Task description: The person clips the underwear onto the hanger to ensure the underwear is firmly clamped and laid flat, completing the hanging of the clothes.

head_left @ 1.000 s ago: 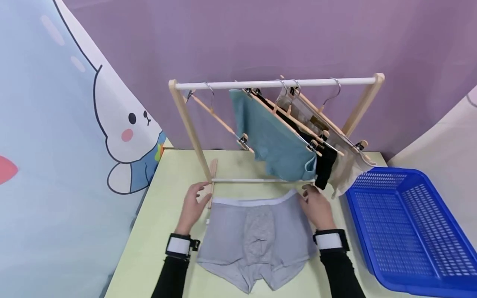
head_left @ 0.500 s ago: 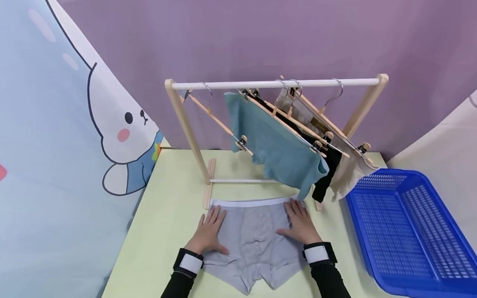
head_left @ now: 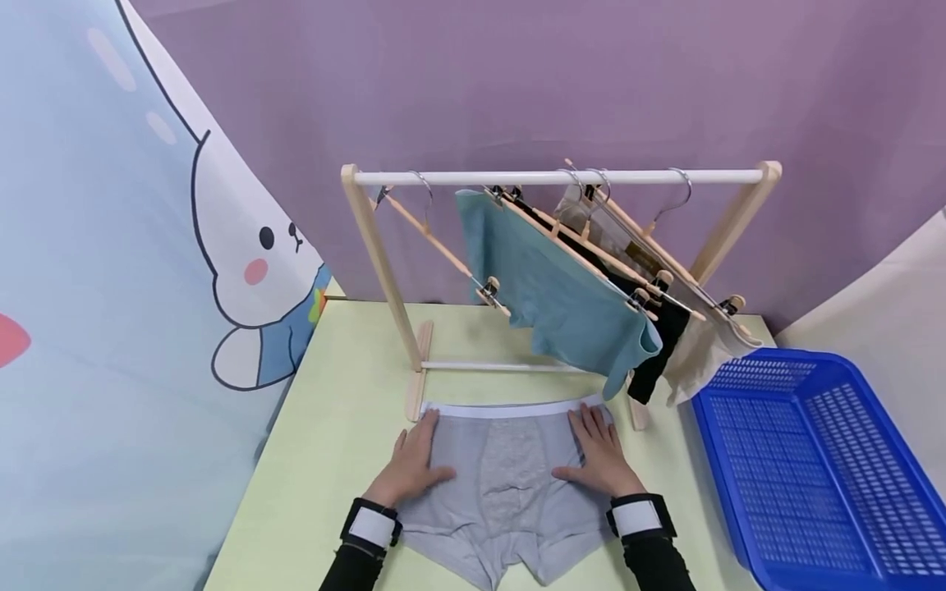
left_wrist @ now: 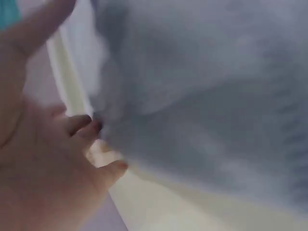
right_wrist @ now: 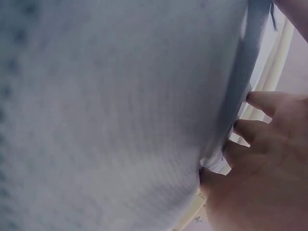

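Note:
Grey boxer briefs (head_left: 513, 484) with a pale waistband (head_left: 510, 409) lie spread on the table, waistband toward the rack. On their left side rests my left hand (head_left: 412, 466), fingers extended and thumb pointing inward. My right hand (head_left: 600, 458) lies on the opposite side with fingers spread, fingertips right by the waistband. In the left wrist view, the left hand (left_wrist: 53, 154) has its fingertips at the grey cloth's (left_wrist: 192, 106) edge. The right wrist view shows the right hand's fingertips along the waistband edge.
Behind the briefs stands a wooden rack with a white rail (head_left: 473, 178). A bare clip hanger (head_left: 443, 246) hangs at left; teal (head_left: 562, 304), black (head_left: 654, 361) and beige (head_left: 698, 361) garments hang rightward. A blue basket (head_left: 850, 377) sits at right on the pale green table (head_left: 310, 492).
Both hands have gone from the waistband's outer corners, fingers bent, to lying on the briefs with fingers extended. The teal and black garments' lower ends have swung toward me and rightward.

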`<state>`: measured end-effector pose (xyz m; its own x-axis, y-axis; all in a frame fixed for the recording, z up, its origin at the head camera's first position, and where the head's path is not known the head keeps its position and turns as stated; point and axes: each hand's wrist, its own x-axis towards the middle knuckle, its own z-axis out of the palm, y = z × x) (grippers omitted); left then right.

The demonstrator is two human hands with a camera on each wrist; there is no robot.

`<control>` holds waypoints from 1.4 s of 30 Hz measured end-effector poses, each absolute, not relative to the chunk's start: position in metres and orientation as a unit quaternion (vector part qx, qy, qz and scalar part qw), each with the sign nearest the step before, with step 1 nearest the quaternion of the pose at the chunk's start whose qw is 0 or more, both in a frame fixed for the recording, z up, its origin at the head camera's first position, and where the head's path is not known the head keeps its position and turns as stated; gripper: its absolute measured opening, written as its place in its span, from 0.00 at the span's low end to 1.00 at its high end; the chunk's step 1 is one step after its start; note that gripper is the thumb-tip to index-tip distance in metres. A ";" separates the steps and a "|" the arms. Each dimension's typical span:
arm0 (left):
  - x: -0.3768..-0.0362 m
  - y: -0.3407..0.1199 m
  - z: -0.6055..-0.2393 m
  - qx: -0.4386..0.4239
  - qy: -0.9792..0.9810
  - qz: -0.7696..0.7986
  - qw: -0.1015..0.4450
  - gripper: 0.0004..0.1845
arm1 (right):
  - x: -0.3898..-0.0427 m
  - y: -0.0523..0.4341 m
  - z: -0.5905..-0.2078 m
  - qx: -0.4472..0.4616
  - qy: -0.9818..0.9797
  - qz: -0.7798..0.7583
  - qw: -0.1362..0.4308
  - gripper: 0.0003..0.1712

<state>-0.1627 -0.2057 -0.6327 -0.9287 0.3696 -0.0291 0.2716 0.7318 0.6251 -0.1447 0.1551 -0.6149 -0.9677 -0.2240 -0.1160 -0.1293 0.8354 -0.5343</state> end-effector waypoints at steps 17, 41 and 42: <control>-0.230 -0.228 -0.545 0.007 0.809 0.572 -0.134 0.16 | -0.142 0.153 -0.620 -0.096 0.951 -0.287 0.070 0.62; -0.299 -0.207 -0.472 0.059 0.710 0.647 -0.272 0.29 | -0.137 0.158 -0.621 -0.112 0.948 -0.295 0.033 0.56; -0.299 -0.206 -0.466 0.062 0.705 0.652 -0.272 0.29 | -0.136 0.158 -0.621 -0.116 0.946 -0.299 0.034 0.56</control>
<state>-0.2990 -0.2061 -0.4659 -0.8448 -0.2674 0.4636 0.4411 0.1425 0.8861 -0.1358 0.1577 -0.6212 -0.9708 -0.2398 0.0054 -0.1993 0.7939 -0.5745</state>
